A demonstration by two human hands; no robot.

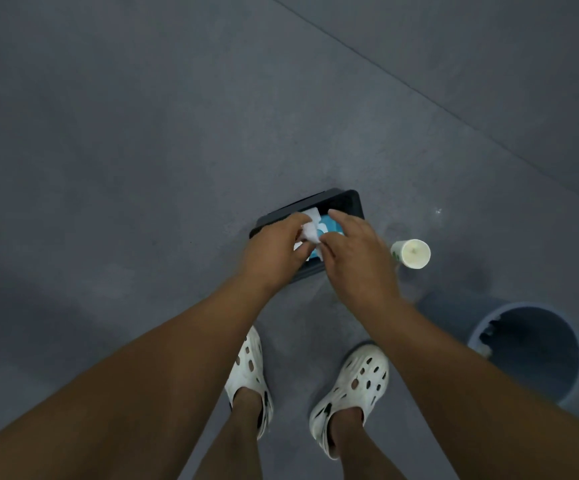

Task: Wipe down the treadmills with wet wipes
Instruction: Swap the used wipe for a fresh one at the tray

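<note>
though it is crumpled, the wipe point(310, 231) is white.

There are two hands, the left hand point(274, 247) and the right hand point(354, 258). There are two white shoes, the left shoe point(248, 372) and the right shoe point(354, 386). On the floor I count one dark box point(347, 202), one white wipe point(310, 228), one blue pack point(333, 228), one white cup point(413, 253) and one grey bucket point(454, 317).

No legible text; blue pack point(331, 226) and cup point(413, 253) markings unreadable.
</note>
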